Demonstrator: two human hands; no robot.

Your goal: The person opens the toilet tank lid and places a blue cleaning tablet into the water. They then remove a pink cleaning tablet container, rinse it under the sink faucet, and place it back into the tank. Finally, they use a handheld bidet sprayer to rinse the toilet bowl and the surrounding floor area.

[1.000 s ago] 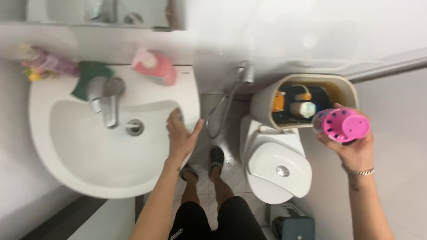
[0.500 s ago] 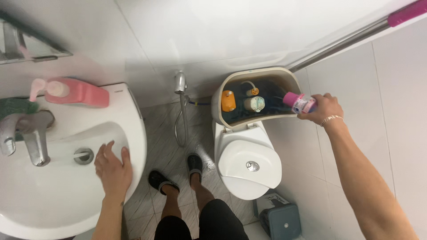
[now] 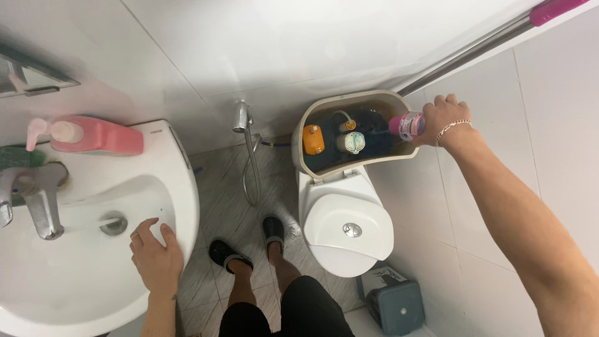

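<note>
My right hand (image 3: 442, 117) grips a pink bottle (image 3: 407, 125) and holds it tipped on its side over the open toilet tank (image 3: 310, 166). The bottle's mouth points left into the tank, where dark blue water, an orange float (image 3: 313, 139) and a white valve (image 3: 351, 142) show. My left hand (image 3: 155, 255) rests flat on the front right rim of the white sink (image 3: 178, 181), fingers spread, holding nothing. A bracelet circles my right wrist.
A pink pump bottle (image 3: 93, 138) lies at the sink's back edge, near a chrome tap (image 3: 38, 203). A spray hose (image 3: 249, 156) hangs between sink and toilet. The tank lid (image 3: 346, 234) rests on the toilet seat. A grey bin (image 3: 394, 304) stands on the floor beside my feet.
My right hand has carried the pink bottle from above the tank down to its rim and tipped it sideways. The view swung right; my left hand stays on the sink rim.
</note>
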